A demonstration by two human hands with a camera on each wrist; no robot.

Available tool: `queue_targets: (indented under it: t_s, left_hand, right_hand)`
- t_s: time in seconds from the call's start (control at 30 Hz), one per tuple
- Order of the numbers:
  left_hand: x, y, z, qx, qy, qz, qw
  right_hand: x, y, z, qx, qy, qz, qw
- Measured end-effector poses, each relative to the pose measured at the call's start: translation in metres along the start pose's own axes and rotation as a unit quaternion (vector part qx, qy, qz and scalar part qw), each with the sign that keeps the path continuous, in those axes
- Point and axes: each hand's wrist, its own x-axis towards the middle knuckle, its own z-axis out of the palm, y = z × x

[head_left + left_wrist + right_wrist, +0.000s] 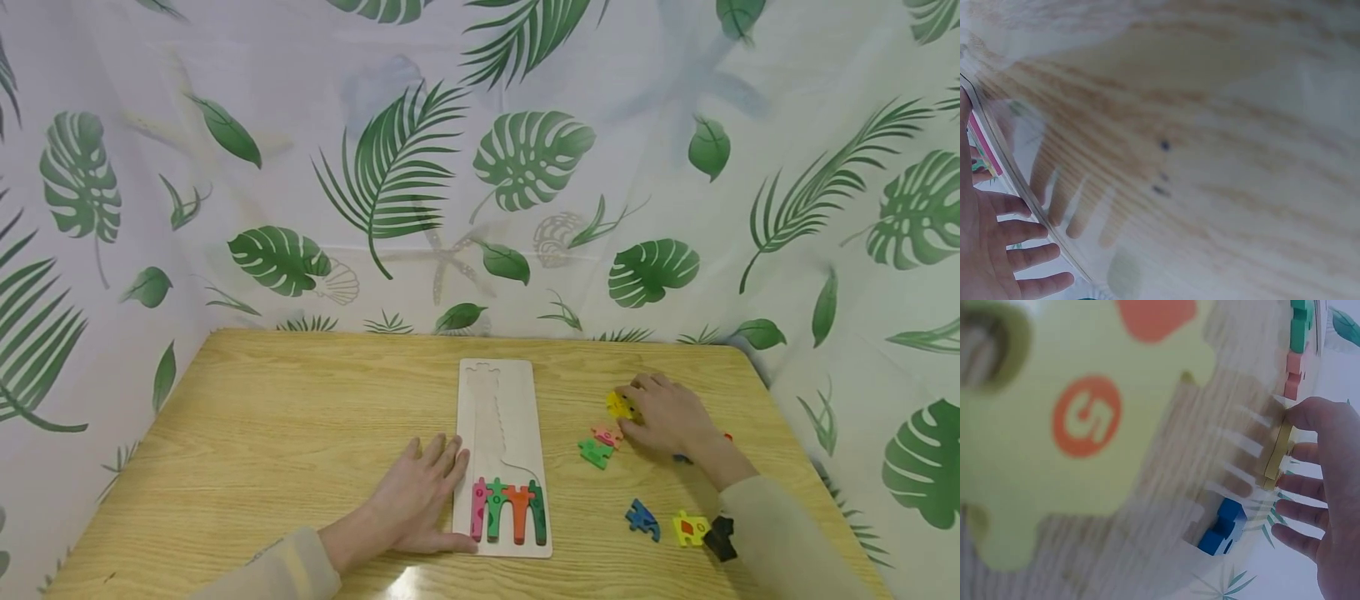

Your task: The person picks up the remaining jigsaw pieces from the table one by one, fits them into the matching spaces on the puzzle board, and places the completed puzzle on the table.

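Observation:
A pale wooden puzzle board (517, 417) with a long-necked animal recess lies upright in the middle of the table. Pink, green, orange and dark green pieces (519, 515) fill its leg end. My left hand (423, 496) rests at the board's left edge, fingers spread and thumb by the lower corner; the left wrist view shows its straight fingers along that edge. To the right, my right hand (667, 417) reaches over a yellow puzzle piece (620, 406). Its thumb and fingertips are right at the piece's edges, fingers loosely extended in the right wrist view.
A pink piece (607, 435) and a green piece (595, 452) lie just below the right hand. Nearer me are a blue piece (642, 520) and a yellow piece (688, 528) numbered 5. Another blue piece (1222, 528) lies beyond the fingers. A leaf-print curtain (480, 183) surrounds the table.

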Motion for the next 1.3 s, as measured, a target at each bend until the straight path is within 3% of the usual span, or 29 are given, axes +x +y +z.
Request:
queue_targets:
  t_s: [0.27, 0.63, 1.03, 1.3]
  left_hand:
    - [-0.001, 0.001, 0.0, -0.001, 0.001, 0.001, 1.0]
    - [0.001, 0.001, -0.001, -0.001, -0.004, -0.002, 1.0]
    - [0.001, 0.001, -0.004, 0.011, -0.011, -0.001, 0.9999]
    - [0.001, 0.001, -0.004, 0.005, -0.015, 0.0, 0.9999]
  right_hand:
    - [0.002, 0.002, 0.0, 0.012, -0.01, -0.013, 0.9998]
    - [-0.003, 0.003, -0.008, 0.037, -0.017, 0.01, 0.9991]
    - [-0.005, 0.009, -0.004, 0.013, -0.015, 0.054, 0.9983]
    - [-0.004, 0.008, 0.001, 0.0, -0.017, 0.058, 0.9981]
